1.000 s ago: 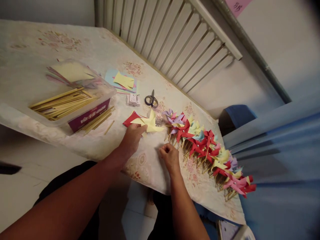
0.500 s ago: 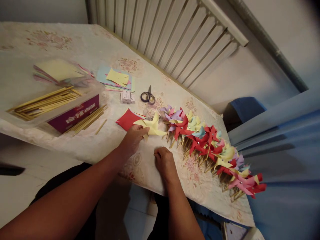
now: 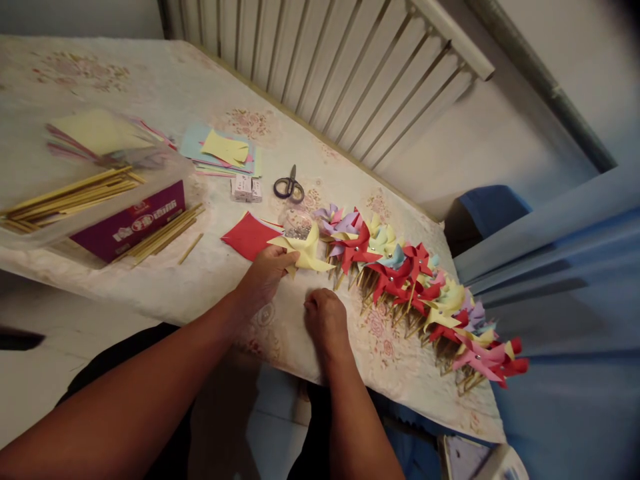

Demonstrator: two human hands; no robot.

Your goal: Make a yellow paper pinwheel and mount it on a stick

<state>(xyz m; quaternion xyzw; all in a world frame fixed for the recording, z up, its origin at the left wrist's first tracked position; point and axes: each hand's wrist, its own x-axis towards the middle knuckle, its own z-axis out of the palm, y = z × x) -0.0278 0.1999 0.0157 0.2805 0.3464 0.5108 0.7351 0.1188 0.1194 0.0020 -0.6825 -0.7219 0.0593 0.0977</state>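
Between the thumb and fingers of my left hand (image 3: 270,270) is a yellow paper pinwheel (image 3: 309,252), its blades folded in and spread. Below and to the right of it, my right hand (image 3: 326,319) is curled closed over the tablecloth; whatever its fingers hold, if anything, is hidden. A stack of red paper squares (image 3: 247,236) lies just behind my left hand. Behind the yellow pinwheel, a small clear container (image 3: 299,221) holds tiny shiny pieces. Finished-looking pinwheels on sticks (image 3: 400,273) lie in a long row to the right, in red, yellow, pink, purple and blue.
Black-handled scissors (image 3: 289,187) and small white boxes (image 3: 246,189) lie toward the back. Behind them is a pile of coloured paper (image 3: 193,150). A clear plastic bin (image 3: 30,241) of thin sticks stands left, more sticks (image 3: 163,235) beside it. A blue curtain (image 3: 565,320) hangs right.
The view has shifted slightly, so the table things appear a little further left and higher. My left hand still holds the yellow pinwheel; my right hand stays closed in nearly the same place.
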